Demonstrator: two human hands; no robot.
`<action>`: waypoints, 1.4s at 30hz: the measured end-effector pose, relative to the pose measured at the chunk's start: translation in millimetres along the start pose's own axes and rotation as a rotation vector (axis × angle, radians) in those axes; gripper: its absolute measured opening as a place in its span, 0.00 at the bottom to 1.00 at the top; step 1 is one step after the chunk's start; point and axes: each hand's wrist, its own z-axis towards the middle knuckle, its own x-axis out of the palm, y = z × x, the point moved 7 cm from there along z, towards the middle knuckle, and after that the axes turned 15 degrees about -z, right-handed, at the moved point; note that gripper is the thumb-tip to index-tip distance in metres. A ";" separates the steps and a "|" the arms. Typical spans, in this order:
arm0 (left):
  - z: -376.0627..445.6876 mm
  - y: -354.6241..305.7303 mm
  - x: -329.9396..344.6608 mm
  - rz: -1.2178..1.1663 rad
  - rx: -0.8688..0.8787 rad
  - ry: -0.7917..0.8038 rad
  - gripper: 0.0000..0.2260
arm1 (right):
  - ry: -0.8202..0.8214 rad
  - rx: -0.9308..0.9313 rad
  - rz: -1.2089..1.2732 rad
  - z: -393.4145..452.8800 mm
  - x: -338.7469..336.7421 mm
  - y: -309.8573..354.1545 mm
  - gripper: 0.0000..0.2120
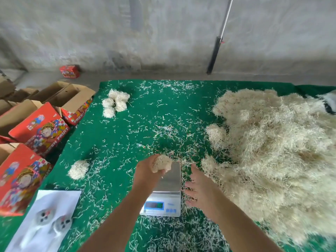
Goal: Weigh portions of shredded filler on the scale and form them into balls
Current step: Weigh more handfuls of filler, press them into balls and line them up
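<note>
Green table cover point(127, 135) strewn with loose shreds, with a big heap of shredded filler point(276, 150) along the right side. Metal-topped scale point(166, 190) near the front edge, five finished balls point(115, 103) clustered at far left and a single ball point(78, 169) nearer. Left hand point(147, 171) gripping a filler wad point(161, 163) over the scale's far corner; right hand point(199, 188) relaxed, fingers spread, beside the scale.

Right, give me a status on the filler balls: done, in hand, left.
Done: five balls clustered at the far left of the green mat, plus one ball nearer. In hand: the left hand grips a clump over the scale; the right hand is open beside it. Left: the big loose pile.
</note>
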 end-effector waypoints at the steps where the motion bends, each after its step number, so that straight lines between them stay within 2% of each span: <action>1: 1.9 24.4 4.4 0.027 -0.045 0.026 0.30 | -0.018 0.053 -0.046 -0.6 -2.1 -22.9 0.37; 5: 9.4 87.5 18.5 0.033 -0.107 0.083 0.29 | -0.058 0.238 -0.151 2.5 -14.1 -118.0 0.26; 8: 22.5 103.2 26.8 0.014 -0.114 0.088 0.27 | -0.072 0.308 -0.180 3.3 -19.6 -153.9 0.21; 12: 37.6 112.1 33.5 0.045 -0.094 0.075 0.22 | -0.088 0.332 -0.234 5.9 -24.2 -168.9 0.19; 18: 35.3 121.1 8.9 -0.011 -0.058 -0.024 0.26 | -0.088 0.347 -0.207 5.8 -22.5 -176.2 0.18; 21: 21.6 129.8 -14.8 -0.001 -0.042 -0.075 0.20 | -0.077 0.347 -0.215 1.9 -22.4 -177.5 0.17; 25: -10.3 160.9 -32.0 -0.005 -0.121 -0.087 0.14 | -0.062 0.361 -0.262 4.2 -22.0 -185.9 0.17; 27: -30.9 181.3 -26.2 0.000 -0.165 -0.026 0.15 | -0.048 0.368 -0.293 8.7 -20.7 -190.5 0.17; 29: -56.0 201.4 -6.9 0.049 -0.206 0.123 0.19 | -0.017 0.368 -0.322 13.9 -18.0 -193.9 0.18; 32: -98.1 228.0 25.2 0.143 -0.277 0.383 0.30 | 0.012 0.363 -0.344 20.4 -13.4 -192.4 0.18; 34: -120.0 240.3 37.8 0.196 -0.325 0.472 0.35 | 0.024 0.363 -0.346 22.8 -9.0 -188.5 0.18; 42: -134.4 243.0 53.7 0.139 -0.372 0.418 0.39 | 0.026 0.374 -0.337 23.1 -2.9 -182.6 0.17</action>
